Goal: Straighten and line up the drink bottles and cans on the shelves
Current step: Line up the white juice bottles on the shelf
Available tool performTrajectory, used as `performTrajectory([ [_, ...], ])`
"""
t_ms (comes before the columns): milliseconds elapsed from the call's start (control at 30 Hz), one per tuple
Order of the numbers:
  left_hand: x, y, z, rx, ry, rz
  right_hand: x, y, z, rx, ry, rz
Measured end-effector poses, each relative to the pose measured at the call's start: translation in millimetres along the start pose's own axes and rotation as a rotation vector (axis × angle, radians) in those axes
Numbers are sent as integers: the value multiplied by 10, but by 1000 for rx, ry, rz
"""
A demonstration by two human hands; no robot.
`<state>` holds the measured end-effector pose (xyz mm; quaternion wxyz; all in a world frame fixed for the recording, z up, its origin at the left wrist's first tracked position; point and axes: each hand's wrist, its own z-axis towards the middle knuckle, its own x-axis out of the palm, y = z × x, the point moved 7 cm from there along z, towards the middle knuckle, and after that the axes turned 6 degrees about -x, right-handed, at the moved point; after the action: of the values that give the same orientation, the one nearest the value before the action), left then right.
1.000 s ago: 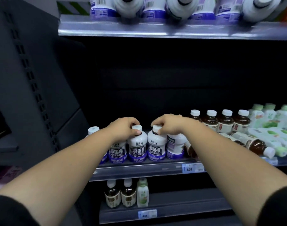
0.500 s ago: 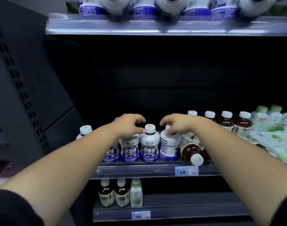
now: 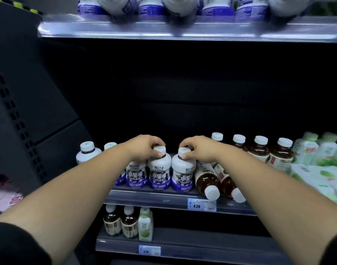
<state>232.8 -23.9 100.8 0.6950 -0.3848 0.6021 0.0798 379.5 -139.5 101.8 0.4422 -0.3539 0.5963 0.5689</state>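
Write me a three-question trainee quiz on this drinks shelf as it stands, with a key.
1. True or false: the left hand grips the cap of an upright purple-label juice bottle.
2. Multiple choice: how many brown tea bottles lie tipped over beside the rightmost purple-label juice bottle, whose cap the right hand grips? A one, B two, C four.
3. Fill in: the price tag on the middle shelf edge reads ____.

Key: 1 true; 2 B; 3 4.20.
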Motion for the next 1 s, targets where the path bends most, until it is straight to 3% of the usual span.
performTrajectory([
  [533, -9, 89, 22, 48, 19, 22, 80, 36, -40, 82, -78, 5],
  [800, -30, -152, 69, 196, -26, -68, 78, -154, -367, 235, -347, 379],
  [1000, 128, -609, 243, 279, 37, -121, -220, -586, -902, 315, -479, 358],
])
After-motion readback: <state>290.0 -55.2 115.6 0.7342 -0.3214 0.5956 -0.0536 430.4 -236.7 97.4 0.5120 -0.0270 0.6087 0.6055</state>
